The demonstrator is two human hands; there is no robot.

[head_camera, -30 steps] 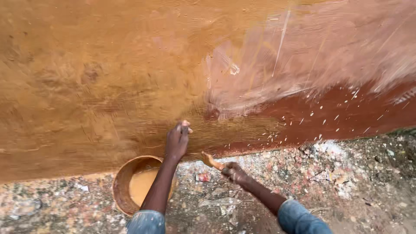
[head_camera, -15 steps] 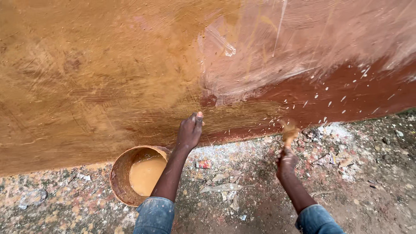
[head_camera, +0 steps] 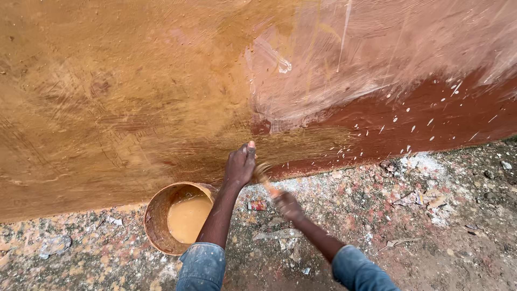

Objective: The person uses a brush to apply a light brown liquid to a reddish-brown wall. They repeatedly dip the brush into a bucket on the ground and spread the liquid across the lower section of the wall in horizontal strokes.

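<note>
Two bare hands work low against a wall [head_camera: 134, 97] coated in wet ochre paint, seen from a camera worn on the person's head. The left hand [head_camera: 240, 164] rests flat against the base of the wall, its fingers [head_camera: 250, 150] together and stretched upward, holding nothing. The right hand [head_camera: 288, 205] is closed around the handle of a paintbrush [head_camera: 265, 179], whose blurred bristles touch the wall just beside the left hand, at the lower edge of the ochre coat. To the right of the brush, a band of dark red-brown wall [head_camera: 431, 118] flecked with white remains uncovered, and above it the surface shows a pale pinkish smear [head_camera: 377, 54]. A round bucket [head_camera: 156, 215] holding ochre paint stands on the ground at the foot of the wall, just left of the left forearm. Both arms wear blue denim sleeves [head_camera: 202, 267] pushed back from the wrists. The ground [head_camera: 431, 226] is rough, littered with paint chips and pale debris.
</note>
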